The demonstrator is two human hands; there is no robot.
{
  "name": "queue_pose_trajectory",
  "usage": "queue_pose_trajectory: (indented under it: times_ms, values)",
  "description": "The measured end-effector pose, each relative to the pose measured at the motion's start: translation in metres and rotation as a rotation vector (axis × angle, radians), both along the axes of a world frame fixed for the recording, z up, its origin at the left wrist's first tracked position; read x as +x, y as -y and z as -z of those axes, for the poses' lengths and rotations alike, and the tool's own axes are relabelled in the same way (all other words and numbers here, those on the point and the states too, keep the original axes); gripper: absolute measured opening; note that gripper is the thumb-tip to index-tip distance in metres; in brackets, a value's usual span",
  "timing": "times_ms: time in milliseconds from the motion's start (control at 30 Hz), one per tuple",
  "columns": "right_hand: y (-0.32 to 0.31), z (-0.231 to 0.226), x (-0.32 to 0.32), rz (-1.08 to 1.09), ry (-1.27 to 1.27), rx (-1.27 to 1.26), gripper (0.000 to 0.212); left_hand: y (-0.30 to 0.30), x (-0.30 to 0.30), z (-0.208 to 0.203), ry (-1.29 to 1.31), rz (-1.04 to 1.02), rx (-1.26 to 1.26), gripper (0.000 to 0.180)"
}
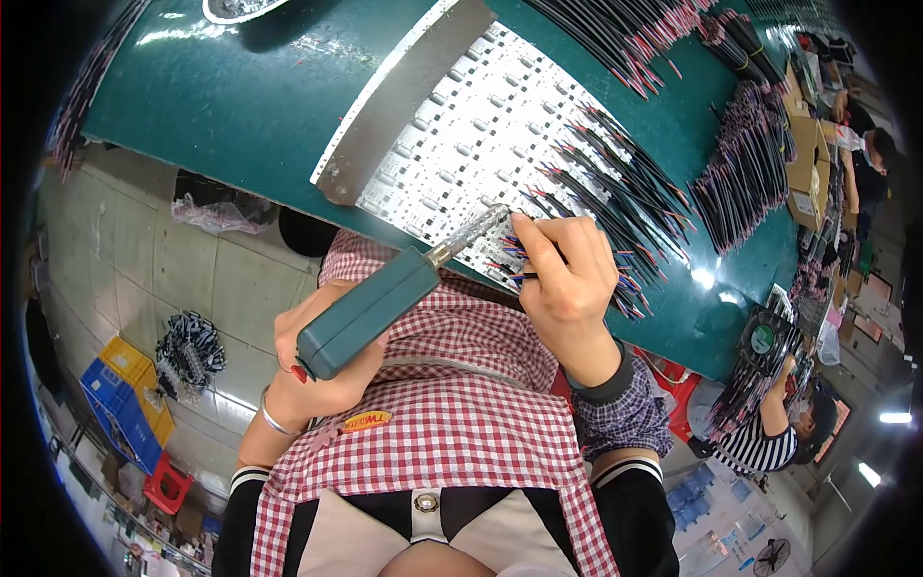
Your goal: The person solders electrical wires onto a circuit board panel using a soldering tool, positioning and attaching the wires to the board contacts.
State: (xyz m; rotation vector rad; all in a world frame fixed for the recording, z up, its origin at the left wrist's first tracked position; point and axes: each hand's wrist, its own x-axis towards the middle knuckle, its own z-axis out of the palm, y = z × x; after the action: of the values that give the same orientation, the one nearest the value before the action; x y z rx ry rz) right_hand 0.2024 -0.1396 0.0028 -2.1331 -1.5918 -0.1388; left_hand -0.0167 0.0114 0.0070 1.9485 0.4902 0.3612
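My left hand (332, 361) is wrapped round a soldering gun (370, 313) with a blocky green body. Its metal tip points up and right, touching or just above a white circuit board panel (447, 154). Beside the tip, my right hand (574, 288) is closed, thumb and forefinger pinching a thin black wire (527, 276) at the board; the fingers partly hide the wire's end. Rows of black wires (625, 183) with red and blue ends lie over the panel's right part. Small components dot the rest of the panel.
A grey-brown strip (409, 101) lies along the panel's left side on the green table (250, 96). Wire bundles (745, 168) are heaped at the right and back. A cardboard box (810, 178) stands beyond them. A co-worker in a striped top (764, 452) sits at the right.
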Motion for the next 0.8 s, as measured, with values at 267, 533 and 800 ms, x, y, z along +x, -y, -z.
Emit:
queue_pose_trajectory:
  times_ms: [267, 533, 800]
  values:
    - [-0.0015, -0.0019, -0.0002, 0.003, 0.0, -0.021, 0.034, 0.0005, 0.001, 0.0002, -0.005, -0.041, -0.106, 0.021]
    - [-0.0008, -0.0001, 0.0003, 0.023, -0.021, -0.004, 0.035, 0.0006, -0.0066, 0.0044, 0.047, 0.021, 0.095, 0.022]
    - [0.0005, 0.0017, 0.0019, 0.008, -0.051, 0.003, 0.034, 0.0021, -0.0013, 0.0017, 0.042, -0.023, -0.031, 0.022]
